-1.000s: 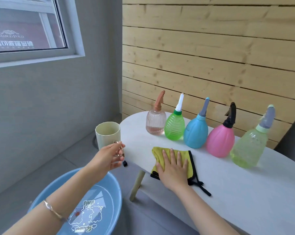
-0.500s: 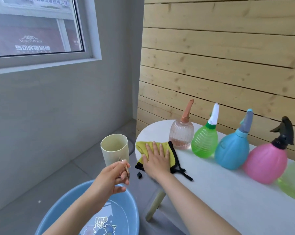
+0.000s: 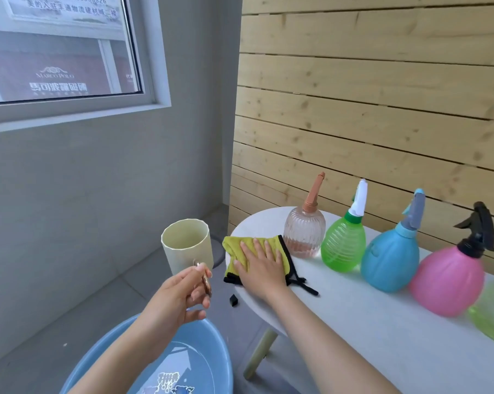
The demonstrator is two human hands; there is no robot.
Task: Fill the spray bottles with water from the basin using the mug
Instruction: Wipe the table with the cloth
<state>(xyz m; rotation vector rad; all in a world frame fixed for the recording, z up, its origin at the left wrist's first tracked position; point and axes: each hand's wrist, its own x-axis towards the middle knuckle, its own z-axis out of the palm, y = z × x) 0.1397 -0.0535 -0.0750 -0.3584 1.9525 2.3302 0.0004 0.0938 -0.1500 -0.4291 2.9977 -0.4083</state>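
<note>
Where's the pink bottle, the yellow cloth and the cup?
Round pink plastic spray bottle [image 3: 446, 282]: head view, its belly.
Yellow black-edged cloth [image 3: 233, 247]: head view, left corner.
Cream faceted mug [image 3: 187, 255]: head view, front wall.

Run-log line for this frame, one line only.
left hand: holds mug by handle | right hand: flat on cloth on table | spray bottles: upright, capped

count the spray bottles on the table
5, on the white table, left to right: clear ribbed bottle, green ribbed bottle, blue bottle, pink bottle, pale green bottle cut by the frame edge; others may lie beyond.
</note>
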